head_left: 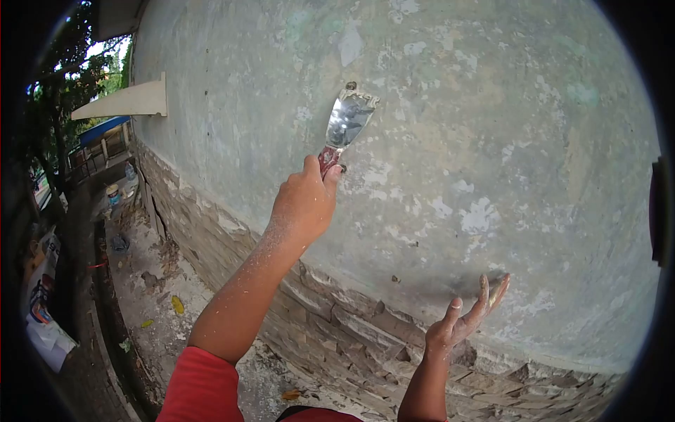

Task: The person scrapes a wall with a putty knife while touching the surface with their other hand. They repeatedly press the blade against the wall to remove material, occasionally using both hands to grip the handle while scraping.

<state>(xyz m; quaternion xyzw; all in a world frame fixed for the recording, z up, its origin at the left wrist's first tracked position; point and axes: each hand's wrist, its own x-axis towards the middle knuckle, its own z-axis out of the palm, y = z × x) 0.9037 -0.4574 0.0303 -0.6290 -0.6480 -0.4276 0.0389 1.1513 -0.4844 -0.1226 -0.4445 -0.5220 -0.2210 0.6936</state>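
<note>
A metal scraper (349, 119) with a dark red handle lies with its blade against the upper part of a grey-green wall (422, 169). My left hand (306, 197) is wrapped round its handle, and white dust speckles the forearm. Pale residue shows along the blade's top edge, beside a small dark hole in the wall. Lower right, my right hand (470, 313) is raised near the wall with its fingers apart and nothing in it. Whether it touches the wall I cannot tell. The wall has patchy white and greenish marks.
Rough stone cladding (337, 316) juts out below the plaster. At the left are a debris-strewn ground strip (162, 288), a narrow drain, a white bracket (130, 100) on the wall, a small bucket (113, 194) and a printed sack (46, 302).
</note>
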